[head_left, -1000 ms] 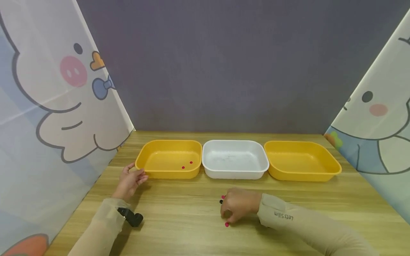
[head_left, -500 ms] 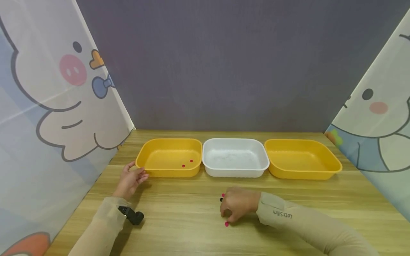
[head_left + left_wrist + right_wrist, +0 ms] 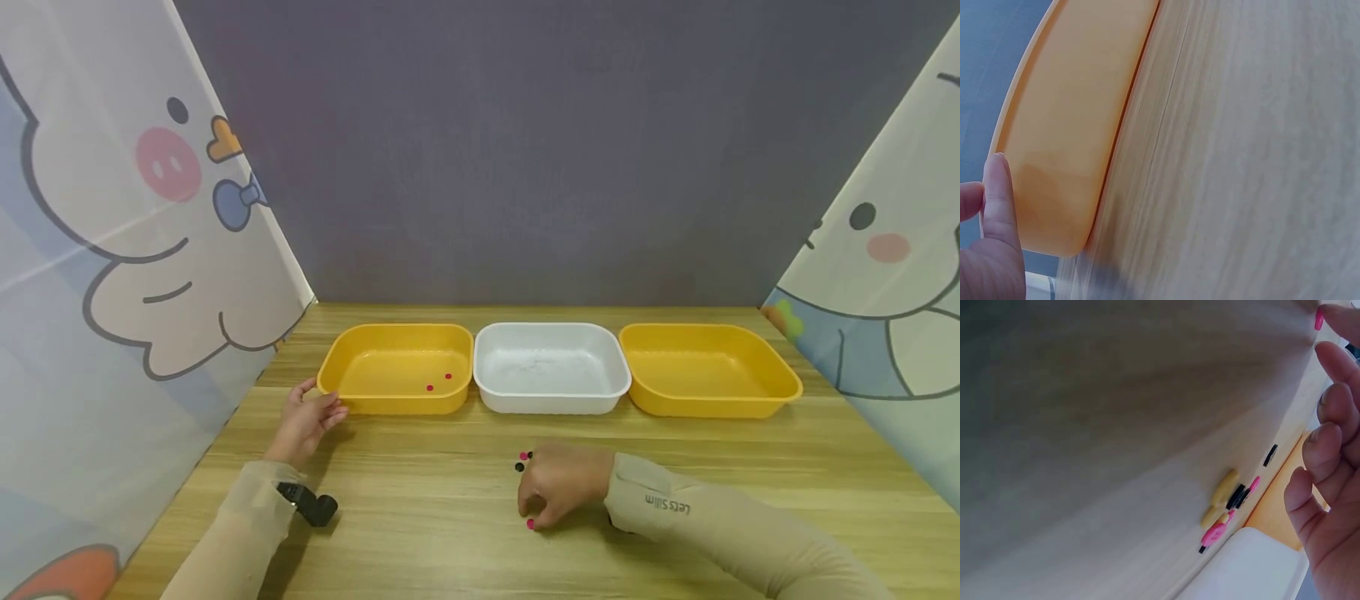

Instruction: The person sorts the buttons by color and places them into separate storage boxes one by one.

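My left hand (image 3: 303, 427) holds the front left corner of the left yellow tray (image 3: 405, 406), with thumb and finger against its wall (image 3: 1066, 125). Two small pink buttons (image 3: 430, 387) lie inside that tray. Low over the table, my right hand (image 3: 564, 483) has its fingers bent. Its thumb tip touches a pink button (image 3: 1319, 319) on the tabletop, while the index fingertip stands apart from it. Just beyond the knuckles lie another pink button (image 3: 522, 457) and black buttons (image 3: 519, 467). Yellow buttons (image 3: 1225, 486) beside them show only in the right wrist view.
A white tray (image 3: 551, 403) stands in the middle, touching the left yellow tray. Another yellow tray (image 3: 712, 407) is at its right. Behind them rises a dark grey wall (image 3: 480, 150), with cartoon-printed panels on both sides of the wooden table (image 3: 420, 517).
The right hand has shifted slightly; its thumb now covers part of the near pink button, and another black button shows beyond the knuckles. The left hand has stayed on the tray.
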The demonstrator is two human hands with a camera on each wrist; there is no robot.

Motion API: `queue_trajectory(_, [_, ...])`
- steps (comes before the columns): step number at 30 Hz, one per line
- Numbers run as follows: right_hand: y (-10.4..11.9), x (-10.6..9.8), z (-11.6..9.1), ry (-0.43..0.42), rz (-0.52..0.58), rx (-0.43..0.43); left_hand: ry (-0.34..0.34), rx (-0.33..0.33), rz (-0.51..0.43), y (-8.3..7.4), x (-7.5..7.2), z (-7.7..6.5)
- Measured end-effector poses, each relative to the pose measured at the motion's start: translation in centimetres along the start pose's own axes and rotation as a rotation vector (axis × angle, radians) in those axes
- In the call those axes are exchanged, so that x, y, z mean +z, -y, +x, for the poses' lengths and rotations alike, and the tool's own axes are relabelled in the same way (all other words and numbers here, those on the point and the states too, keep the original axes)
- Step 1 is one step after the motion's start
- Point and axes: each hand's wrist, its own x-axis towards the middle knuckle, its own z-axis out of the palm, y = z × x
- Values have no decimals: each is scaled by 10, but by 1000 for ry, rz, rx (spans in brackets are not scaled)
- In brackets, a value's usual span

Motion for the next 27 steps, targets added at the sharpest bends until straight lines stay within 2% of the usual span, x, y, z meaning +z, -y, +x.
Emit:
queue_trajectory(8, [3, -2, 5, 55, -59, -7, -1, 2, 6, 1, 1, -1])
queue_trajectory(17, [2, -4, 10, 67, -131, -15, 5, 6, -2, -2, 2, -1])
queue_trajectory(27, [3, -3, 13, 97, -96, 4, 2, -1, -3, 0, 1, -1])
